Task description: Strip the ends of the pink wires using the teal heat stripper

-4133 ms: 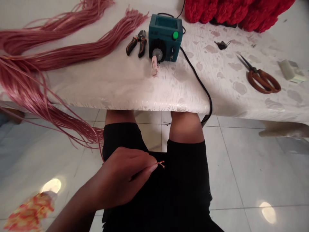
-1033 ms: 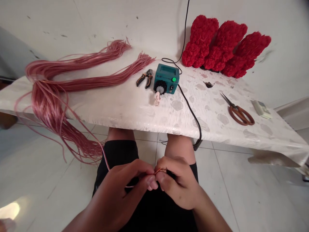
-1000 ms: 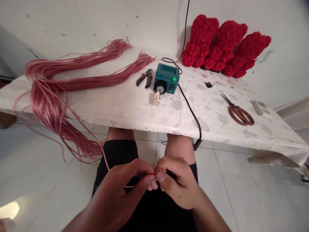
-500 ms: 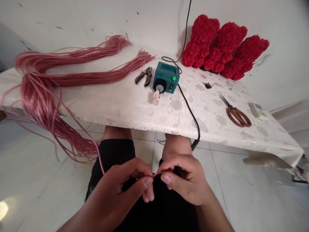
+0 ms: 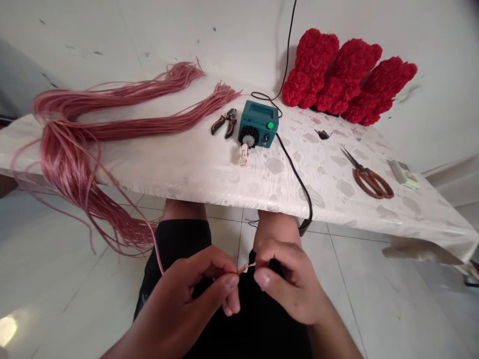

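Over my lap, my left hand (image 5: 198, 289) pinches a thin pink cord (image 5: 158, 254) between thumb and fingers, close to its end. The cord runs up and left from that hand to the large bundle of pink cords (image 5: 127, 124). A short pink end with a pale, thin tip (image 5: 251, 265) sticks out between the two hands. My right hand (image 5: 286, 281) is closed at this tip, thumb and forefinger bent together. Its fingers hide how much of the cord they grip.
On the table (image 5: 209, 174) lie pliers (image 5: 224, 123), a teal motor box (image 5: 259, 124) with a clip, brown-handled scissors (image 5: 368, 177) and a small pale device (image 5: 403, 173). Red flower-covered figures (image 5: 348, 75) stand by the wall. A black cable (image 5: 299, 179) hangs over the front edge.
My right hand has shifted slightly right, away from the left. The pale tip now shows between them, where a pink length was before. The view has tilted a little.
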Action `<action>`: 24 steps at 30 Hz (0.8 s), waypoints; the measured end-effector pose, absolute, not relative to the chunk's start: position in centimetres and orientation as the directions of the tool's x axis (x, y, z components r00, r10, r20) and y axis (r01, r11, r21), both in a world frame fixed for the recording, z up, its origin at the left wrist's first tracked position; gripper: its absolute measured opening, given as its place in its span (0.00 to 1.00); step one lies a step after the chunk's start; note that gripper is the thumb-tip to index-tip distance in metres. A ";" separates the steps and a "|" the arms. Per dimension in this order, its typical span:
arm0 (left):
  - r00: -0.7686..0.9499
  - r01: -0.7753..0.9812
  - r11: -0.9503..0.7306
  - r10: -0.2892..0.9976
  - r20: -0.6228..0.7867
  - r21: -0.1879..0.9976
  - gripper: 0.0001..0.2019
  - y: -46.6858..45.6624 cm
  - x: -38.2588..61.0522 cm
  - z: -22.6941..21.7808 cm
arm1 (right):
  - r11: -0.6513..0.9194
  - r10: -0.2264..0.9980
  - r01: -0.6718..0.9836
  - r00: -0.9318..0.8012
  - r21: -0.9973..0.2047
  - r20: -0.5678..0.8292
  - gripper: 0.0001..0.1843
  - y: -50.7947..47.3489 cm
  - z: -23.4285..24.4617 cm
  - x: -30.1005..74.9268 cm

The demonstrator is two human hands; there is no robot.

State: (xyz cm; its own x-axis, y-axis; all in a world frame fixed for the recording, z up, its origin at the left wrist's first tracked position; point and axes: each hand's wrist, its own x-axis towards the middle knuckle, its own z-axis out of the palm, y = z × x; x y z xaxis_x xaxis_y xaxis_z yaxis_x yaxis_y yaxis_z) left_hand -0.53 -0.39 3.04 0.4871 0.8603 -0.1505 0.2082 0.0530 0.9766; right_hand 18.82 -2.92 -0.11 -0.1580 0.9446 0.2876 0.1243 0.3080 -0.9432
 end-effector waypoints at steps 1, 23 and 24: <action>0.487 0.213 0.052 0.860 -0.152 0.976 0.08 -0.4 -0.5 3.0 | 0.307 0.945 0.130 -0.163 -0.943 0.285 0.07 -3.1 -0.4 18.5; 0.706 0.328 -0.579 0.675 0.214 0.747 0.11 0.4 -1.6 1.5 | 0.421 0.904 0.461 -0.281 -0.781 0.321 0.11 -3.5 -0.1 17.6; 0.715 0.328 -0.587 0.666 0.211 0.740 0.11 0.4 -1.6 1.4 | 0.402 0.912 0.460 -0.280 -0.792 0.301 0.11 -3.5 -0.1 17.7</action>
State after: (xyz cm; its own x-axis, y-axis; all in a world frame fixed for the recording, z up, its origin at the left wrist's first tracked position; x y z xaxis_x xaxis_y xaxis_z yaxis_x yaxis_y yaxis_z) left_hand -1.61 0.42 1.44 0.7153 0.6663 0.2108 0.3282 -0.5866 0.7404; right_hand 17.65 -3.48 -0.10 -0.2804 0.9116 0.3006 0.4599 0.4024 -0.7915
